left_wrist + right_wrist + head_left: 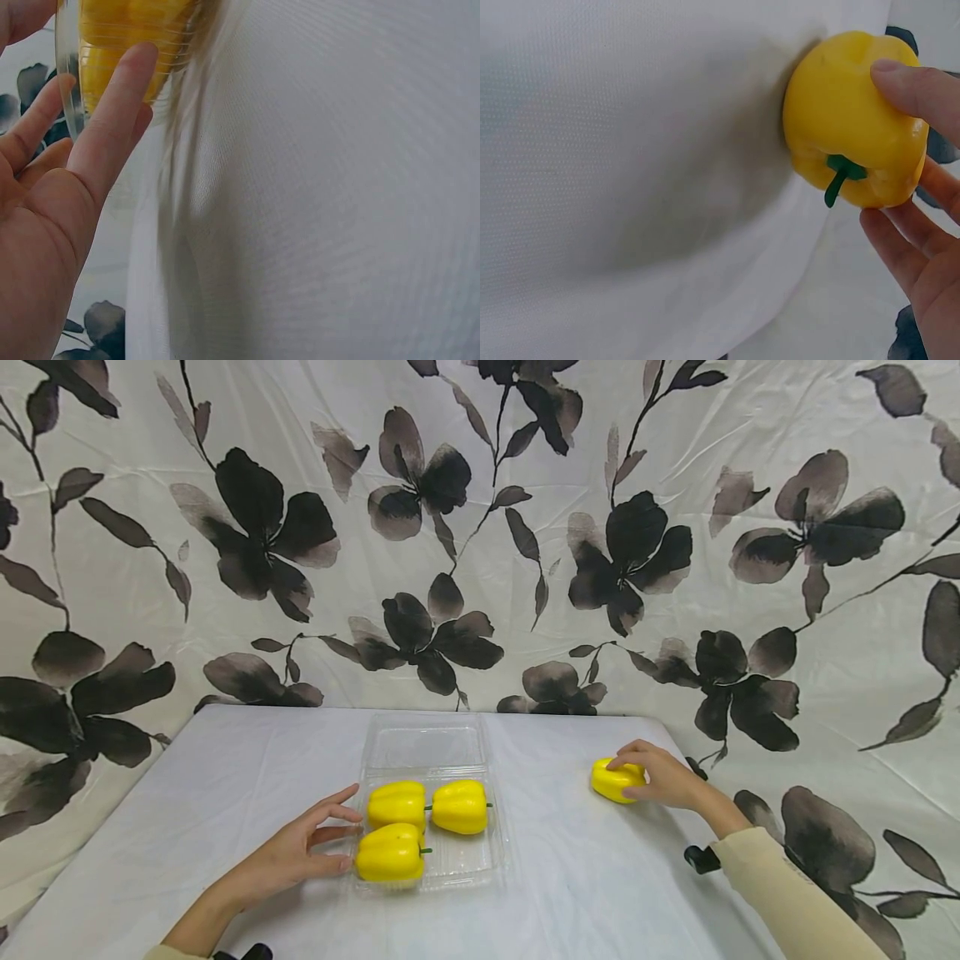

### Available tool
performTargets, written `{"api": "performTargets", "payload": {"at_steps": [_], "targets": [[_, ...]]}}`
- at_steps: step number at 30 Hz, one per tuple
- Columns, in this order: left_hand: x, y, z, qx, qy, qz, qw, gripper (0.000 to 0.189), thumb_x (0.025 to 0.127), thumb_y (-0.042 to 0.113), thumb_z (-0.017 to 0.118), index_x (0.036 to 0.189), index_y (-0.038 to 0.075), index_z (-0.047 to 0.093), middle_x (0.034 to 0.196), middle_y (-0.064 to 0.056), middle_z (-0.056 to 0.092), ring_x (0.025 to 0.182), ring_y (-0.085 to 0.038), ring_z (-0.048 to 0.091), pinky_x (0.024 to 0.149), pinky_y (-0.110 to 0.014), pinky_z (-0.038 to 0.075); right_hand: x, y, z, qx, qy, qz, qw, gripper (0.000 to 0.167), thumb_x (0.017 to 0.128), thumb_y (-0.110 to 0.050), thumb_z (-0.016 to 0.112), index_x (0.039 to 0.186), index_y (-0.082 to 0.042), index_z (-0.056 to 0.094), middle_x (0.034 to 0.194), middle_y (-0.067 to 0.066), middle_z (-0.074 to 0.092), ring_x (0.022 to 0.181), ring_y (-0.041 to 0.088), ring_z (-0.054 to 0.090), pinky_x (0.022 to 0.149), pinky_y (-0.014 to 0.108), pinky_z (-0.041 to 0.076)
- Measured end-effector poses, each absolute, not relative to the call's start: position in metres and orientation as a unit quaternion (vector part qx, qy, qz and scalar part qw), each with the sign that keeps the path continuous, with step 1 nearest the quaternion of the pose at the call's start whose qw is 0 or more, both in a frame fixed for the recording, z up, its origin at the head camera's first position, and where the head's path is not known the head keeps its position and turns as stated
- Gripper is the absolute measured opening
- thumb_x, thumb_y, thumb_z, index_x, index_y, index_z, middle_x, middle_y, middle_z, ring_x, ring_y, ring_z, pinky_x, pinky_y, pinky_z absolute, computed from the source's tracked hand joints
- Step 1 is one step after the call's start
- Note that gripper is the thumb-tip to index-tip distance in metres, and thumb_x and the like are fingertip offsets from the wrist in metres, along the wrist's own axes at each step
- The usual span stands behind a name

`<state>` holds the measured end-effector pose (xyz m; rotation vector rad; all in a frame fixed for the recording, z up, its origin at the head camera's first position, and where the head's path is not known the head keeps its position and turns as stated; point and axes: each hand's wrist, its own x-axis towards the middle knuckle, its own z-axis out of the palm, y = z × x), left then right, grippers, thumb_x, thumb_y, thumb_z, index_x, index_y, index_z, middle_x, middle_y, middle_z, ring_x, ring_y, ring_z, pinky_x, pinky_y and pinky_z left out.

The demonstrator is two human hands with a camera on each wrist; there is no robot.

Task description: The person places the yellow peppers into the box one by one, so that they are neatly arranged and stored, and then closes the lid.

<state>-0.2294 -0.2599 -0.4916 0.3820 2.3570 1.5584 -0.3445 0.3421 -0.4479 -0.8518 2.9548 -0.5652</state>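
My right hand grips a yellow bell pepper at the right of the table, thumb on one side and fingers on the other. In the right wrist view this bell pepper shows its green stem, and its side is at or close to the white cloth. A clear plastic clamshell container lies with its lid folded back. Three more yellow bell peppers sit in its base. My left hand is at the container's left side, fingers spread and loosely bent, near its wall.
A white cloth covers the table. Behind it hangs a white curtain with dark flowers. A small black object shows by my right sleeve.
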Motion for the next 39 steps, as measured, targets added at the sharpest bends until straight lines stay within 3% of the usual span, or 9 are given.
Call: {"api": "performTargets", "payload": {"at_steps": [19,39], "targets": [[-0.229,-0.262,-0.495,0.146,0.816,0.542,0.139,0.058,0.091,0.029,0.087,0.137,0.012,0.057,0.179,-0.008,0.011,0.146,-0.049,0.046,0.110,-0.058,0.052,-0.339,0.334,-0.445,-0.261,0.950,-0.173,0.018,0.041,0.089,-0.010,0.084,0.129,-0.010,0.075,0.133,0.017,0.061,0.121,0.039,0.060,0.104,0.061,0.053],[-0.229,-0.260,-0.492,0.140,0.818,0.540,0.141,0.058,0.090,0.030,0.087,0.136,0.012,0.057,0.179,-0.008,0.012,0.145,-0.050,0.046,0.110,-0.059,0.052,-0.329,0.313,-0.437,-0.281,0.944,-0.173,-0.011,0.041,0.087,-0.011,0.087,0.127,-0.013,0.076,0.128,0.011,0.063,0.116,0.033,0.061,0.100,0.055,0.055]]}}
